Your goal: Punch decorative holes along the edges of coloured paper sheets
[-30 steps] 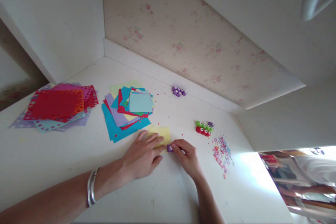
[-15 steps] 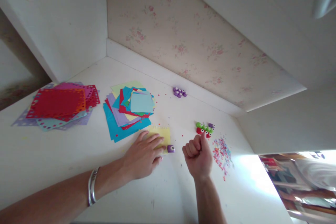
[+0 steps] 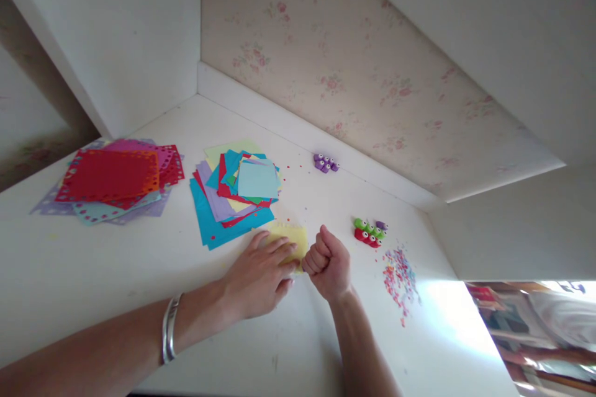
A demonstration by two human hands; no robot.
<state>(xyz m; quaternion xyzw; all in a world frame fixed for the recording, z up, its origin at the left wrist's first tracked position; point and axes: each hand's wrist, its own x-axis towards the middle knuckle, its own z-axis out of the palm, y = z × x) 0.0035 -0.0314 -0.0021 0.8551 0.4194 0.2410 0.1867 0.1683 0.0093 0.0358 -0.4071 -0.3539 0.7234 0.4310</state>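
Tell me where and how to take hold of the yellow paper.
I'd pinch the yellow paper by its far right corner, coming in low from the far side. It lies flat, so a thin edge is all there is to catch. That corner is uncovered: the left grip spreads over the near left part, and the right grip is fisted by the near right corner.

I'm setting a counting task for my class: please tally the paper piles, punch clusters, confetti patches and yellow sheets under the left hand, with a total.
Paper piles: 2
Punch clusters: 2
Confetti patch: 1
Yellow sheet under left hand: 1
Total: 6
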